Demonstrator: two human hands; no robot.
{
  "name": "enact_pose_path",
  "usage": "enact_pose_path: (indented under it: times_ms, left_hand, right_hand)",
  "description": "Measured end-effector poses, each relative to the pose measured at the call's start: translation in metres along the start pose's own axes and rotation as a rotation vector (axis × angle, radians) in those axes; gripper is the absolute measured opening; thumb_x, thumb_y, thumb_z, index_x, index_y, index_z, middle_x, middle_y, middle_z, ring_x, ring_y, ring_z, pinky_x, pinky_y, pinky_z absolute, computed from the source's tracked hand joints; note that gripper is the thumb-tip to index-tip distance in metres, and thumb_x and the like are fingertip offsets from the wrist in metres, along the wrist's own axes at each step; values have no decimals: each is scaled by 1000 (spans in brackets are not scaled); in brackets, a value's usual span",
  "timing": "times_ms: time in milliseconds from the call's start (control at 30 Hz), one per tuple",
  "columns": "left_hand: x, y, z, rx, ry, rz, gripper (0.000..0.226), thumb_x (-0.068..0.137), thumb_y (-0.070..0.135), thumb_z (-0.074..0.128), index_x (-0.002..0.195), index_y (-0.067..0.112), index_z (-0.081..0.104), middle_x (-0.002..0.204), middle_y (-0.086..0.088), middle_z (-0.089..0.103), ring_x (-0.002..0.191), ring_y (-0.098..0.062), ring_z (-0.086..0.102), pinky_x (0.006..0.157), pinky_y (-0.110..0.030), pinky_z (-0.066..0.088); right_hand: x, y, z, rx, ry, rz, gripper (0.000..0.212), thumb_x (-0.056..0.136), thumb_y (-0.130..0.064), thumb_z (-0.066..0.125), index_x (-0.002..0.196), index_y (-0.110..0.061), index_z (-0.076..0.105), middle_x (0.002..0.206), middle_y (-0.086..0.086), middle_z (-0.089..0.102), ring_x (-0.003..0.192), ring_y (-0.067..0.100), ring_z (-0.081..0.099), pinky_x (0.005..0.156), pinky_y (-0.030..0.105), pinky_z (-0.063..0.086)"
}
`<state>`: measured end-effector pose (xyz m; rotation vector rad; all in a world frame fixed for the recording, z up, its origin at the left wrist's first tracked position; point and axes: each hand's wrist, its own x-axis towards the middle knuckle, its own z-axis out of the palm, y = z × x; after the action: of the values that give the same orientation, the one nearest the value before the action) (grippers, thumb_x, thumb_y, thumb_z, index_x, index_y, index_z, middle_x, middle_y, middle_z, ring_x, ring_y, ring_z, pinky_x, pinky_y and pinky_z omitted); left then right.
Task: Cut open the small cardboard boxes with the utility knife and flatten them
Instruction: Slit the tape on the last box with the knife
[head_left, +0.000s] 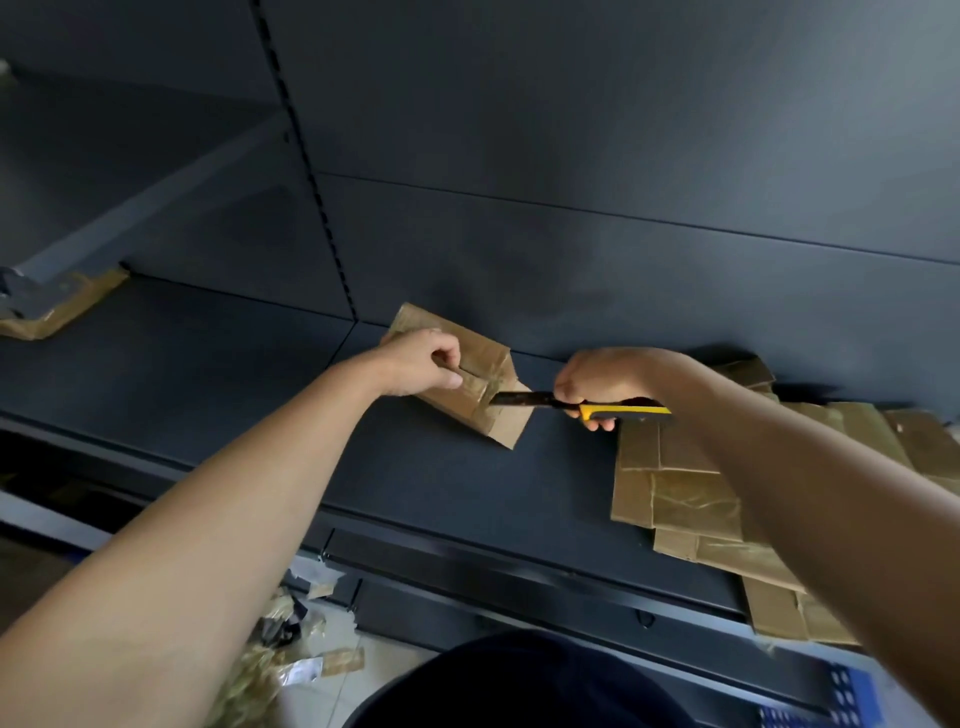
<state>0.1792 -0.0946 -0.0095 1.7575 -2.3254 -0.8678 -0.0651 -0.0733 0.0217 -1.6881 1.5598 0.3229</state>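
A small taped cardboard box (485, 387) lies on the dark shelf (260, 364), close to the back panel. My left hand (423, 364) grips its left end, fingers curled over the top edge. My right hand (597, 379) holds a yellow-and-black utility knife (587, 405). The blade points left and its tip touches the tape on the box's right side. To the right, a stack of flattened cardboard (691, 499) rests on the shelf, partly hidden under my right forearm.
A piece of brown tape and cardboard (57, 306) lies at the shelf's far left. Torn tape scraps (280, 654) litter the tiled floor below the shelf. A blue perforated object (831, 701) sits at the bottom right. The shelf's front edge (467, 561) runs diagonally beneath my arms.
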Motion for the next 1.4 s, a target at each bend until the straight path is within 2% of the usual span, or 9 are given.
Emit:
enact_pose_path:
  times_ms: [100,367,467,600,733,833,1033,1267,1400]
  left_hand:
    - [1,4,7,-46,63,7,40,82,58,57,66,23,49,92,13,53,95,-12,47,78,-30,36]
    - [-11,-17,18,-1,112,12,18,75,15,60,74,21,43,103,11,31,106,-8,33,79,-28,43]
    - [-12,-29,27,-71,148,-49,31,75,14,62,85,26,35,109,11,21,102,-9,33,65,-22,39]
    - [-10,-40,38,-202,130,-133,25,82,14,60,87,27,39,114,4,27,98,-13,41,76,-27,41]
    - [-2,-32,40,-696,276,-289,15,90,9,54,99,17,45,120,-7,44,107,-22,52,89,-38,48]
    - [1,-21,39,-1188,334,-388,11,93,0,52,102,3,48,114,-19,53,103,-27,58,79,-34,54]
    - [0,-22,57,-1167,99,-507,18,95,25,57,100,8,60,97,-7,66,85,-17,61,66,-27,49]
    - [11,-5,44,-933,47,-491,21,93,30,59,105,12,58,90,-1,64,77,-13,58,56,-27,39]
    - [15,3,46,-885,22,-497,16,95,31,55,92,15,54,91,-5,63,75,-15,57,58,-28,42]
  right_hand:
    - [7,7,-4,206,31,79,31,96,-22,41,79,-4,58,63,11,59,52,22,53,51,27,47]
    - [9,10,-9,181,-265,254,32,94,-36,53,78,-9,55,61,6,58,51,20,54,59,29,50]
    - [15,8,-11,225,-102,300,32,96,-36,50,80,-8,53,61,8,57,50,21,53,56,28,49]
    - [39,-3,2,608,285,193,36,91,-44,55,82,-9,51,64,6,48,49,19,47,48,25,42]
    - [56,-24,25,662,247,71,44,84,-52,64,95,-10,55,72,5,52,52,15,51,42,21,43]
    - [66,-30,41,635,161,106,46,85,-50,64,103,-9,58,71,6,53,53,14,49,49,25,47]
    - [70,-22,48,581,91,169,34,88,-45,63,88,-11,57,67,5,54,48,13,48,46,23,43]
    - [58,-4,64,775,-19,191,41,90,-40,62,112,-5,61,105,12,70,59,13,49,60,25,47]
    - [53,2,63,791,-61,205,30,92,-32,61,106,-6,63,101,11,71,57,11,46,59,23,45]
